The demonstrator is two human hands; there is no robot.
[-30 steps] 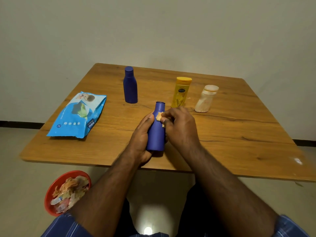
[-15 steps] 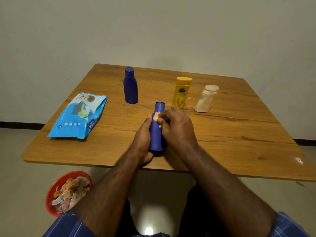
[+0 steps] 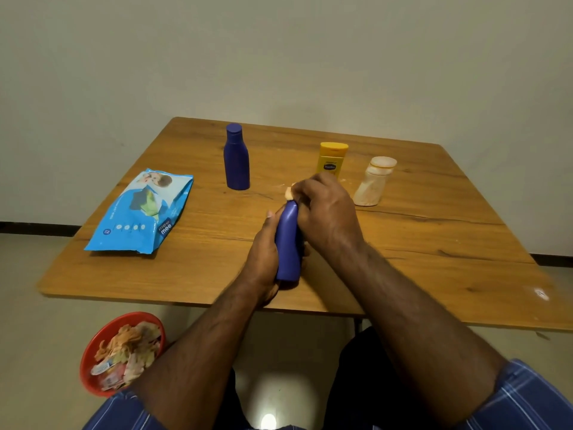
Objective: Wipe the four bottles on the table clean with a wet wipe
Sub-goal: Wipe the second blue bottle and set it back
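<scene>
Left hand [image 3: 263, 259] around blue bottle [image 3: 288, 243] (upright)

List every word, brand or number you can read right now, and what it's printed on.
"mee mee": on the blue wet wipe pack, near its front corner.
Small number in a circle on the same pack: too blurred to read.
Dark oval logo on the yellow bottle: too small to read.
No other text visible.

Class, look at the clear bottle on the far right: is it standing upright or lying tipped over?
Upright. The clear bottle stands on its wide base on the table, its cap on top.
</scene>
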